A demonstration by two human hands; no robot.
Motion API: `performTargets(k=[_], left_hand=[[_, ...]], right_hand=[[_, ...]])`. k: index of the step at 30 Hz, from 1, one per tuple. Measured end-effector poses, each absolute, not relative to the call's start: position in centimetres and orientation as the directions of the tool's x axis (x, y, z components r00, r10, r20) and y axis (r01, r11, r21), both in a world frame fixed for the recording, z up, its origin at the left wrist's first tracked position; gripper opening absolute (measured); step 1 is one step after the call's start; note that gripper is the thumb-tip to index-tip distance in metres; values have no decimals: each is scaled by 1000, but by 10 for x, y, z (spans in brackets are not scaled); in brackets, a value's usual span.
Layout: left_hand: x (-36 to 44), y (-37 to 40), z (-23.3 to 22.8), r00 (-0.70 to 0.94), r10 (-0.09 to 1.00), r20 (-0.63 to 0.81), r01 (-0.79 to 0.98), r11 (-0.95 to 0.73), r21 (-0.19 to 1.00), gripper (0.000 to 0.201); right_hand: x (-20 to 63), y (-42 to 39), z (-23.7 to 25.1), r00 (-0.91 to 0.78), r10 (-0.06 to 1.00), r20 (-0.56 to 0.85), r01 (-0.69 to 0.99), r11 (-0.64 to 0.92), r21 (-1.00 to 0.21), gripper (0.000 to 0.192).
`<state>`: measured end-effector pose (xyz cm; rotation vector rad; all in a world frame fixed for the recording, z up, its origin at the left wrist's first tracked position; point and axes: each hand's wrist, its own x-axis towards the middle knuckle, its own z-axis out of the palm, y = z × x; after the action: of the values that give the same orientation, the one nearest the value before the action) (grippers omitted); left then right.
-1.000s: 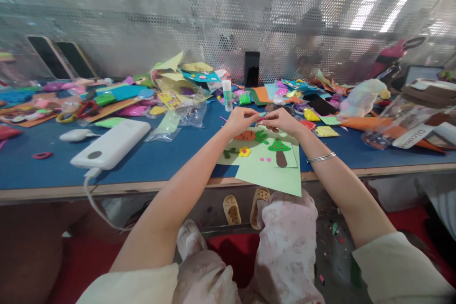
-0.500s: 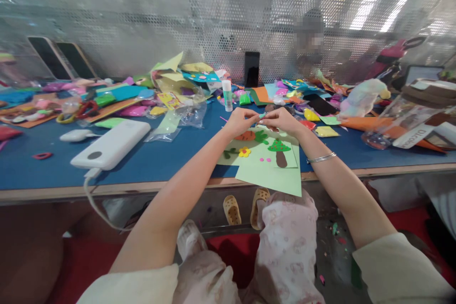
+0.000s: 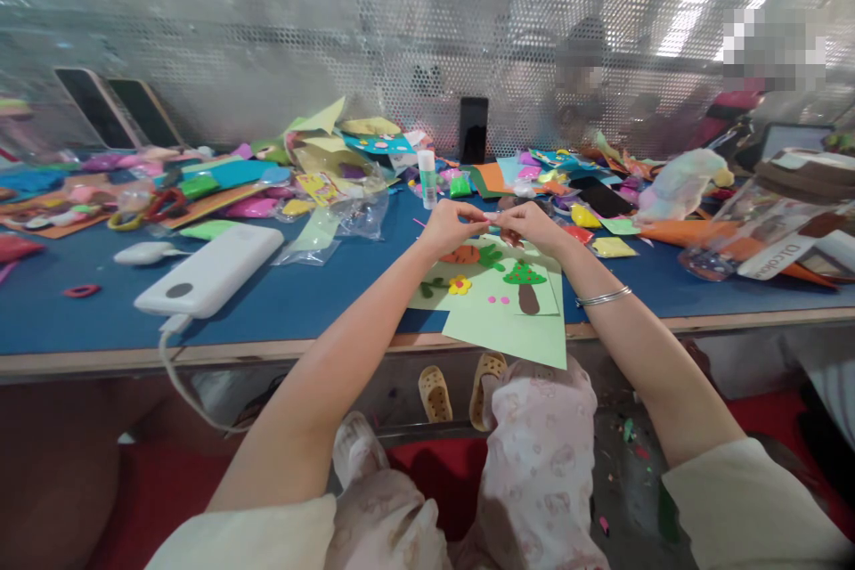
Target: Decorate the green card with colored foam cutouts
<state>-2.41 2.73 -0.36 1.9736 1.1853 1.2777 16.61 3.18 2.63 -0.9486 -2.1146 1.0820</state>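
Note:
My left hand (image 3: 454,228) and my right hand (image 3: 533,228) meet at the fingertips above a light green sheet of paper (image 3: 504,340). Both are pinched closed, and whatever lies between the fingertips is too small and covered to make out. On the paper below are clay shapes: an orange carrot (image 3: 460,256) with green leaves, a yellow flower (image 3: 460,286), a tree with a green crown (image 3: 525,274) and brown trunk, and two pink dots (image 3: 498,300). The fingers partly cover the paper's top edge.
A glue stick (image 3: 427,179) stands behind my left hand, a phone (image 3: 474,130) leans farther back. Bags of coloured clay (image 3: 613,247) lie to the right, near a clear bottle (image 3: 718,240). A white power bank (image 3: 210,272) with cable sits left, near the table edge.
The small teal piece seen between my fingertips before no longer shows. My fingers have shifted slightly against each other; the paper and its shapes are unchanged.

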Motion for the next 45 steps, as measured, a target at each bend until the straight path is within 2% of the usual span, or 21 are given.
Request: performTargets(k=[11, 27, 39, 45], left_hand=[[-25, 26, -4, 234, 857, 460, 407, -516, 754, 32], [-26, 26, -5, 194, 850, 490, 424, -523, 739, 27], [-25, 21, 0, 171, 825, 538, 480, -547, 686, 27], [-27, 24, 0, 140, 819, 557, 496, -545, 676, 26]], right_hand=[[165, 33, 28, -532, 826, 184, 305, 390, -869, 45], [168, 33, 27, -584, 776, 236, 336, 496, -801, 46], [166, 35, 26, -531, 817, 227, 316, 439, -841, 43], [169, 43, 22, -483, 846, 225, 239, 375, -896, 39]])
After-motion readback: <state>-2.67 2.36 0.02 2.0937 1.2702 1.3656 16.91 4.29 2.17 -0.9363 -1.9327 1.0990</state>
